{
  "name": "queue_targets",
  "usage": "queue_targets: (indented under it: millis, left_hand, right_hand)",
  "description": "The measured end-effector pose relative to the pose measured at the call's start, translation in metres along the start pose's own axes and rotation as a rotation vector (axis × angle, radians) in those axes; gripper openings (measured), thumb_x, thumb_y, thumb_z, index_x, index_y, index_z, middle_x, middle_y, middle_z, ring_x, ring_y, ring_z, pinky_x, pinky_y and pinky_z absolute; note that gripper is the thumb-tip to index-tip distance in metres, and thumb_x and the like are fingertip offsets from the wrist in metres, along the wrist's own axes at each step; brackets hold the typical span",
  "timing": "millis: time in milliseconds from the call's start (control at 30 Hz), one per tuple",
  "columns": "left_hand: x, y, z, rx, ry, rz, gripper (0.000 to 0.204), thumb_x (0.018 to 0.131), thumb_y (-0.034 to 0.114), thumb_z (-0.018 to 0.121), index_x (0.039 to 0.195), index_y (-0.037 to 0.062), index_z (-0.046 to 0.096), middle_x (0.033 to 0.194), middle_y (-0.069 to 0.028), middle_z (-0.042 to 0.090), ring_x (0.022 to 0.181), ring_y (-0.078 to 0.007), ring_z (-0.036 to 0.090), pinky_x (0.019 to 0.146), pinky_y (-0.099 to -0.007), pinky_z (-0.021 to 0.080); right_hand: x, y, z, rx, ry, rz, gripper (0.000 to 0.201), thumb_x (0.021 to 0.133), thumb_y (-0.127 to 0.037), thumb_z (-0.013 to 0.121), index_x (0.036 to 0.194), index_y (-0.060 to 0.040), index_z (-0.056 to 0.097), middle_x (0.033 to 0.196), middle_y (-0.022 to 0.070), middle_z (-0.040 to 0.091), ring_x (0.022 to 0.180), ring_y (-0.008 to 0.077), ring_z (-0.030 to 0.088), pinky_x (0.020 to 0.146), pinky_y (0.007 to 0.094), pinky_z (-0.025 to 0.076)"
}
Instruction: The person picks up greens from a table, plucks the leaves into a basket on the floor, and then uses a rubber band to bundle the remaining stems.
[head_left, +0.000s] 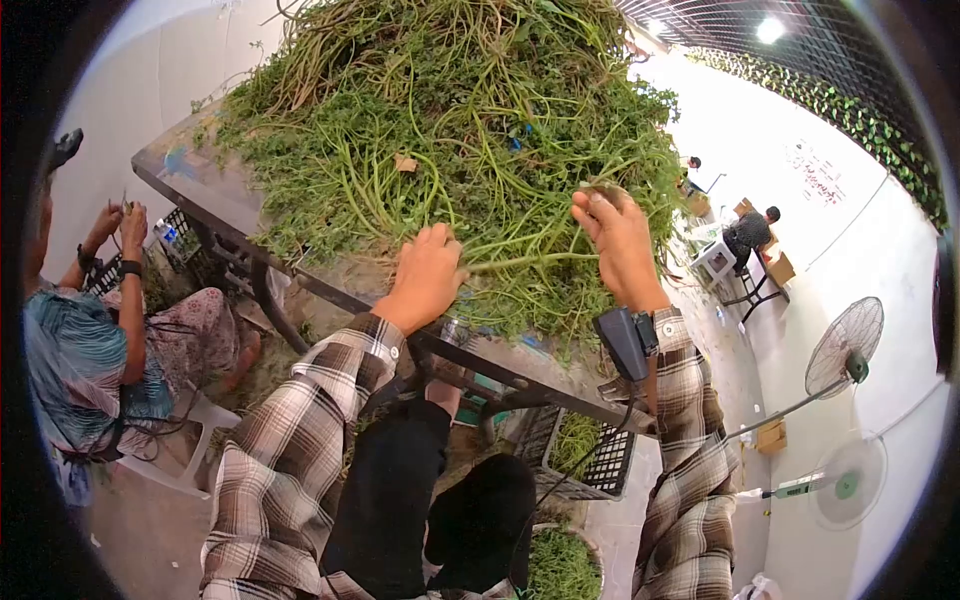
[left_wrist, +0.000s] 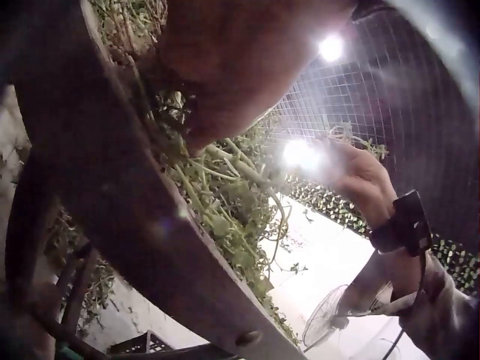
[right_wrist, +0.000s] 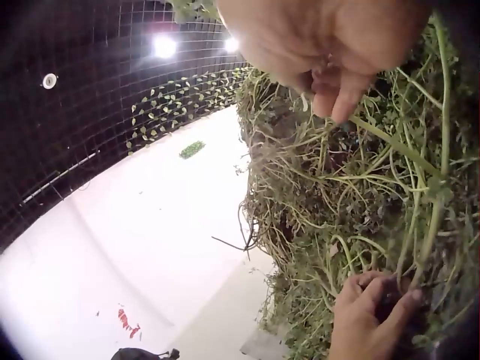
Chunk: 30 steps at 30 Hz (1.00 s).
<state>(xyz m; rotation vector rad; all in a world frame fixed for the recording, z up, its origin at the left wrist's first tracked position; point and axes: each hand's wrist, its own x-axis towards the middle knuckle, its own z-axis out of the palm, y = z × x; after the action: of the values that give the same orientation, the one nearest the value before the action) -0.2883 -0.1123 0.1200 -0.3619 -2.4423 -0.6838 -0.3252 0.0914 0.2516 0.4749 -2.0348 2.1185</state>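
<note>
A big heap of leafy green stems [head_left: 480, 130] covers the table [head_left: 200, 190] in front of me. At its near edge my left hand [head_left: 428, 275] grips the end of a thick pale green stem [head_left: 530, 262], which runs rightward toward my right wrist. In the right wrist view the left thumb and fingers [right_wrist: 367, 315] close around the stem's lower end. My right hand [head_left: 622, 245] is raised over the heap's right side, fingers curled and thumb against them. A leafy sprig [left_wrist: 360, 139] shows beyond its fingers in the left wrist view; the fingers hide most of the grasp.
A black crate [head_left: 590, 455] and a round tub of greens [head_left: 562, 565] stand below the table edge. A seated person [head_left: 110, 340] works at the left. A fan [head_left: 845, 350] stands at the right, and another person [head_left: 750, 235] sits farther back. Cardboard [head_left: 405, 163] lies on the heap.
</note>
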Motion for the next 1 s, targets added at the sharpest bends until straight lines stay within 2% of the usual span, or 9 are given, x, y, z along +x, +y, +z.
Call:
queue_targets:
  millis: [67, 133, 267, 433, 600, 700, 800, 833, 1000]
  left_hand:
    - [0.0, -0.001, 0.005, -0.001, 0.034, -0.021, 0.026, 0.074, 0.016, 0.066, 0.09, -0.0003, 0.056, 0.101, -0.0119, 0.047, 0.097, -0.0306, 0.045, 0.075, -0.0415, 0.038]
    - [-0.001, -0.001, 0.004, -0.044, 0.098, -0.052, 0.024, 0.078, 0.016, 0.062, 0.092, -0.0009, 0.052, 0.101, -0.0137, 0.046, 0.096, -0.032, 0.045, 0.075, -0.0424, 0.038]
    - [0.001, -0.003, 0.0, -0.072, 0.137, -0.092, 0.023, 0.081, 0.016, 0.059, 0.091, -0.0016, 0.05, 0.1, -0.0147, 0.046, 0.096, -0.0331, 0.045, 0.076, -0.0432, 0.038]
    - [-0.001, -0.008, -0.001, -0.147, 0.158, -0.115, 0.025, 0.08, 0.019, 0.061, 0.093, -0.0012, 0.053, 0.104, -0.0153, 0.047, 0.1, -0.0338, 0.046, 0.078, -0.0444, 0.038]
    - [-0.007, -0.01, -0.004, -0.235, 0.186, -0.071, 0.025, 0.081, 0.013, 0.059, 0.095, -0.0051, 0.05, 0.1, -0.0165, 0.045, 0.096, -0.0346, 0.044, 0.081, -0.0417, 0.037]
    - [-0.009, -0.011, -0.006, -0.319, 0.198, -0.106, 0.025, 0.079, 0.011, 0.062, 0.097, -0.0037, 0.053, 0.101, -0.0157, 0.047, 0.098, -0.0344, 0.045, 0.08, -0.0409, 0.039]
    - [-0.014, -0.012, -0.006, -0.389, 0.228, -0.052, 0.027, 0.078, 0.01, 0.063, 0.099, -0.0031, 0.054, 0.101, -0.0149, 0.048, 0.096, -0.0345, 0.046, 0.08, -0.0409, 0.039]
    - [-0.014, -0.014, -0.005, -0.392, 0.227, -0.056, 0.027, 0.078, 0.01, 0.063, 0.099, -0.0031, 0.054, 0.101, -0.0149, 0.048, 0.096, -0.0345, 0.046, 0.08, -0.0409, 0.039]
    - [-0.018, -0.019, -0.002, -0.279, 0.143, 0.042, 0.026, 0.073, 0.013, 0.066, 0.095, 0.0016, 0.06, 0.099, -0.011, 0.05, 0.093, -0.0319, 0.048, 0.076, -0.0402, 0.04]
  right_hand:
    - [-0.004, 0.003, 0.001, -0.046, 0.031, -0.052, 0.029, 0.088, -0.007, 0.048, 0.114, 0.0065, 0.047, 0.106, 0.0139, 0.053, 0.096, 0.0203, 0.056, 0.084, 0.0294, 0.049]
    - [-0.012, 0.009, 0.003, -0.105, 0.067, -0.067, 0.028, 0.088, -0.009, 0.048, 0.111, 0.0068, 0.049, 0.101, 0.0124, 0.055, 0.09, 0.0185, 0.057, 0.079, 0.0283, 0.05]
    - [-0.031, 0.027, 0.007, -0.113, -0.231, 0.207, 0.024, 0.089, -0.015, 0.049, 0.103, 0.004, 0.054, 0.089, 0.0072, 0.058, 0.076, 0.0122, 0.056, 0.067, 0.0248, 0.051]
    - [-0.036, 0.053, 0.039, -0.124, -0.304, 0.332, 0.034, 0.089, -0.027, 0.053, 0.103, 0.0042, 0.053, 0.095, 0.0086, 0.055, 0.088, 0.0148, 0.054, 0.074, 0.0284, 0.048]
    - [-0.012, 0.073, 0.074, -0.006, -0.308, 0.369, 0.03, 0.092, -0.024, 0.048, 0.103, 0.0035, 0.049, 0.1, 0.009, 0.054, 0.095, 0.0192, 0.053, 0.084, 0.035, 0.045]
    - [-0.013, 0.064, 0.103, 0.252, -0.192, 0.292, 0.023, 0.093, -0.021, 0.041, 0.098, 0.0003, 0.049, 0.088, 0.0081, 0.055, 0.078, 0.0158, 0.053, 0.074, 0.0311, 0.043]
    - [-0.011, 0.068, 0.113, 0.258, -0.194, 0.255, 0.022, 0.094, -0.021, 0.04, 0.099, -0.0008, 0.047, 0.08, 0.0064, 0.053, 0.072, 0.0151, 0.05, 0.07, 0.0312, 0.042]
    - [-0.012, 0.064, 0.115, 0.109, -0.205, 0.206, 0.02, 0.093, -0.02, 0.04, 0.093, -0.0013, 0.048, 0.069, 0.0032, 0.049, 0.062, 0.0129, 0.046, 0.06, 0.0293, 0.04]
    - [0.002, 0.087, 0.108, 0.076, -0.294, 0.292, 0.02, 0.093, -0.019, 0.041, 0.082, -0.0021, 0.047, 0.06, -0.0008, 0.04, 0.047, 0.0101, 0.037, 0.043, 0.0253, 0.031]
